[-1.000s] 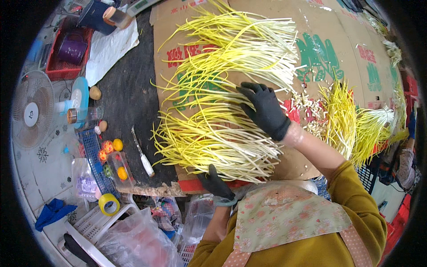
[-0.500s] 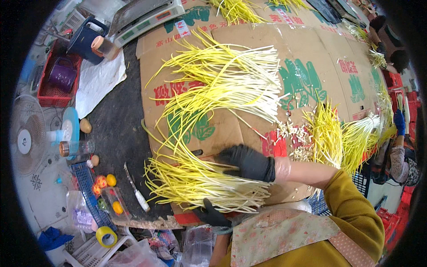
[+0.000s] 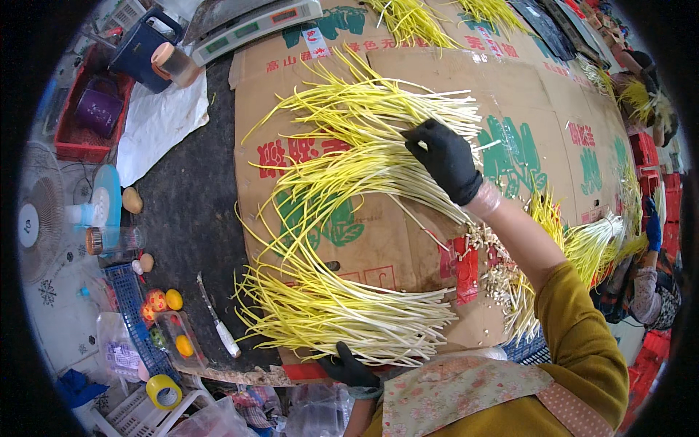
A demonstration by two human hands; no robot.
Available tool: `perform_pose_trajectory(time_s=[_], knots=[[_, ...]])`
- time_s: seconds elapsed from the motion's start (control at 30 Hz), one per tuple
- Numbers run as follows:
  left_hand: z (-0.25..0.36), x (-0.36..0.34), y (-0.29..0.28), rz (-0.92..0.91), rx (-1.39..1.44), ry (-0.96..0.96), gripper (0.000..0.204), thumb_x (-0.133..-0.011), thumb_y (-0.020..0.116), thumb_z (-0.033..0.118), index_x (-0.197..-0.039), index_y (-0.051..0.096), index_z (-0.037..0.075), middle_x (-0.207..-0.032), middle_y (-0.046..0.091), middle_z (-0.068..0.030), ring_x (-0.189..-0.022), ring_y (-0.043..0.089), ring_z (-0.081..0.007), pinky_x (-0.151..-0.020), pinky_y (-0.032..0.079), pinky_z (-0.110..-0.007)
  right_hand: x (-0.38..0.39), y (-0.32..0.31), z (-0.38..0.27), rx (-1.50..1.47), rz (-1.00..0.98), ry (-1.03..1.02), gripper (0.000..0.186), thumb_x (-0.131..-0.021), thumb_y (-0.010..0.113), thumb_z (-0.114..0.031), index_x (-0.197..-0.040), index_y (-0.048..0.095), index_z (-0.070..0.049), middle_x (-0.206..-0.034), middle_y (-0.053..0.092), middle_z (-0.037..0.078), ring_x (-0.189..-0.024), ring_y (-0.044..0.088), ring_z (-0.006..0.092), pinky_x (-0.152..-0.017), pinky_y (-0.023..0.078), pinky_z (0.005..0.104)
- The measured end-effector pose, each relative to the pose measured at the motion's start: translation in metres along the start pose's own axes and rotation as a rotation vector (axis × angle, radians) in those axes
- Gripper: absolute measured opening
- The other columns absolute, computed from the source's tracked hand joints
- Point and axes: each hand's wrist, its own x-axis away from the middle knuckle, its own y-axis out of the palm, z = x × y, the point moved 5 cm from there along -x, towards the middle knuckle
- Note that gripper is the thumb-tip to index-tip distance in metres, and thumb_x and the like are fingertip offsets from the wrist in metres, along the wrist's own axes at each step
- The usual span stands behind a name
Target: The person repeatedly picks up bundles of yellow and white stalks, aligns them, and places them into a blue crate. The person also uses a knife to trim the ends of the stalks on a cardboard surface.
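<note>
Yellow-leaved chives with white stalks lie in a curved spread on the cardboard. The far pile (image 3: 364, 109) joins the middle pile (image 3: 378, 166), and the near pile (image 3: 349, 313) lies close to my apron. My right hand (image 3: 445, 164), in a black glove, is over the white stalks of the far and middle piles, its fingers curled together; whatever is in them is hidden. At the front edge of the near pile, my left hand (image 3: 351, 368), also black-gloved, touches the stalks with thumb and fingers apart.
A knife (image 3: 218, 320) lies left of the near pile. Cut stalk ends (image 3: 502, 280) are scattered right of the piles, beside more chives (image 3: 593, 244). A scale (image 3: 255, 29) stands at the back left. Another person's blue-gloved hand (image 3: 652, 226) is at the far right.
My right hand has left the near pile and moved away from me, up to the far and middle piles. My left hand stays at the near pile. The view has shifted slightly.
</note>
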Motion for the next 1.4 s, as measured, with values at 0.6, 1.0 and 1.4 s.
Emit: perform_pose_trajectory(time_s=[0.6,1.0,1.4], knots=[[-0.004,-0.001,-0.001,-0.011,-0.012,0.003,0.047,-0.087,0.058,0.008,-0.129,0.04,-0.004,-0.12,0.052,-0.0192,-0.099,0.054,-0.0251,-0.085,0.046,-0.033,-0.056,-0.002,-0.013,0.085,0.063,-0.245,0.024,-0.08,0.061,-0.018,-0.1,0.061,-0.006,-0.092,0.061,0.015,-0.085,0.059,0.0344,-0.073,0.048,0.0419],[0.009,-0.001,0.006,-0.067,0.034,-0.015,0.047,-0.09,0.056,0.009,-0.13,0.037,-0.003,-0.124,0.048,-0.0197,-0.103,0.052,-0.0247,-0.087,0.044,-0.034,-0.053,0.05,0.014,-0.014,-0.232,-0.31,0.039,-0.074,0.06,-0.01,-0.113,0.061,-0.009,-0.11,0.06,0.015,-0.097,0.056,0.0348,-0.086,0.046,0.0404],[-0.002,0.0,0.005,-0.035,0.037,-0.009,0.05,-0.089,0.056,0.009,-0.132,0.035,-0.004,-0.126,0.048,-0.0193,-0.105,0.051,-0.0253,-0.089,0.043,-0.034,0.065,0.03,-0.04,0.192,-0.201,-0.229,0.032,-0.079,0.059,-0.02,-0.109,0.061,-0.01,-0.12,0.054,0.013,-0.104,0.052,0.0324,-0.083,0.042,0.0444]])
